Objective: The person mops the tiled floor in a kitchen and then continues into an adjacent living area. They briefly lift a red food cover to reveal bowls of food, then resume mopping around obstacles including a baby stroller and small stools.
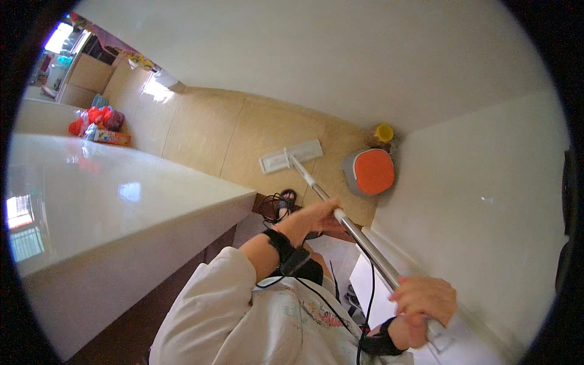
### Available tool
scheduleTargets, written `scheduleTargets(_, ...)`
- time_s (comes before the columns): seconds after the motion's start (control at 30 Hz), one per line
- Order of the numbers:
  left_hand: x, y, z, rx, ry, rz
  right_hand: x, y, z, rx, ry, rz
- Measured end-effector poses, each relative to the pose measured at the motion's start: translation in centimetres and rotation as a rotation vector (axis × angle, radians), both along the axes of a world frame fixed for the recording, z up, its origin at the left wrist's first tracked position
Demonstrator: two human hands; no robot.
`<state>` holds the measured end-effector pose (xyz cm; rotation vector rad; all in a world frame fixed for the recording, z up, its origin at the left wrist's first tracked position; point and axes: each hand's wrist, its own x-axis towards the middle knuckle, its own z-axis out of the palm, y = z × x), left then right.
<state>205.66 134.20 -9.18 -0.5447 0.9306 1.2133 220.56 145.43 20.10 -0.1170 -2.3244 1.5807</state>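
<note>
A flat mop with a white rectangular head [299,155] rests on the beige tiled floor, and its metal pole [372,250] slants down to the right towards my body. My left hand [325,215] grips the pole at a white collar, partway along it. Near the pole's upper end, my right hand [424,299] is closed around it. Black straps circle both wrists, and cables hang from them. A sandalled foot [287,197] stands below the mop head, beside a loose bundle of black cable [271,209].
A grey bin with an orange lid [375,171] and a yellow-lidded container [384,132] stand in the corner on the right. A pale, glossy wall [137,196] juts in at left. Red bags [96,117] and a box [112,137] lie on the far floor.
</note>
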Motion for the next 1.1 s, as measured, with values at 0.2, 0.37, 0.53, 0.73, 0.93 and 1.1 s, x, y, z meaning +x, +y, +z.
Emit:
scheduleTargets(0.2, 4.9, -2.0, 2.9, 0.11, -0.212, -0.115, 0.9, -2.1, 2.6, -0.139, 0.336, -0.131)
scheduleTargets(0.37, 4.3, -3.4, 4.5, 0.12, -0.124, -0.074, 0.4, -4.4, 2.5, -0.098, 0.442, -0.14)
scheduleTargets(0.53, 2.8, -5.1, 5.8, 0.149, 0.009, 0.08, -3.1, -3.5, 4.7, -0.017, 0.33, 0.33)
scheduleTargets(0.73, -4.9, -8.9, -0.5, 0.009, 0.167, 0.389, -6.8, -4.6, -1.1, -0.216, 0.098, 0.51)
scheduleTargets(0.93, -8.8, -12.0, -4.9, -0.093, 0.221, 0.469, -7.2, -8.4, -7.4, -0.395, -0.012, 0.281)
scheduleTargets(1.1, -5.1, -9.8, -3.9, -0.071, 0.097, 0.367, -6.2, -7.4, -4.6, -0.307, 0.04, 0.263)
